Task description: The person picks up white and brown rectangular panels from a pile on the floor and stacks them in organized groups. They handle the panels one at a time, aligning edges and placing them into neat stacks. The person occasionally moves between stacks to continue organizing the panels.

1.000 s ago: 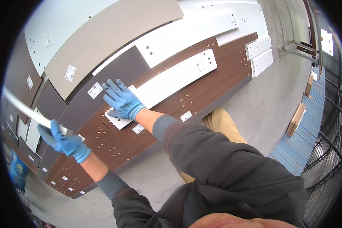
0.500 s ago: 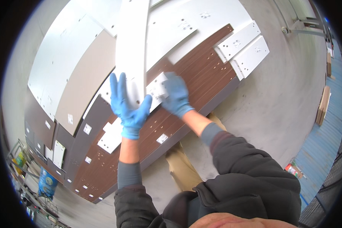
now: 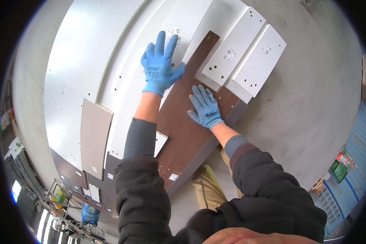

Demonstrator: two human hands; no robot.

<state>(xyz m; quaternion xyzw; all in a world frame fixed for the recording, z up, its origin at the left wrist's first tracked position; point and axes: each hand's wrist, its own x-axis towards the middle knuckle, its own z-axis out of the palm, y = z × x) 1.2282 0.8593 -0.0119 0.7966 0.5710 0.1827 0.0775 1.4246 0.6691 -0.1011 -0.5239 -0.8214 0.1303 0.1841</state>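
Observation:
My left hand point(image 3: 160, 67), in a blue work glove, lies with fingers spread over a long white panel point(image 3: 195, 18), its fingertips beside a printed label point(image 3: 174, 36). Nothing is gripped in it. Lower and to the right, my right hand point(image 3: 207, 107), gloved the same way, rests flat and open on a dark brown wood-grain panel point(image 3: 183, 118) with drilled holes. Just past its fingertips are two short white panels point(image 3: 233, 46) point(image 3: 261, 61), side by side, each with holes and a label. A small white piece point(image 3: 160, 143) shows partly beside my left sleeve.
Large pale panels point(image 3: 77, 53) and a beige panel point(image 3: 95, 138) cover the left of the stack. A grey panel edge point(image 3: 227, 122) borders the near side, close to my legs point(image 3: 207, 189). A blue bag point(image 3: 90, 213) stands lower left. Concrete floor point(image 3: 297, 101) lies to the right.
The view has shifted right along the stack. My left hand has left the raised long white board's near end. My right hand, blurred at a small white piece before, now lies on the brown panel.

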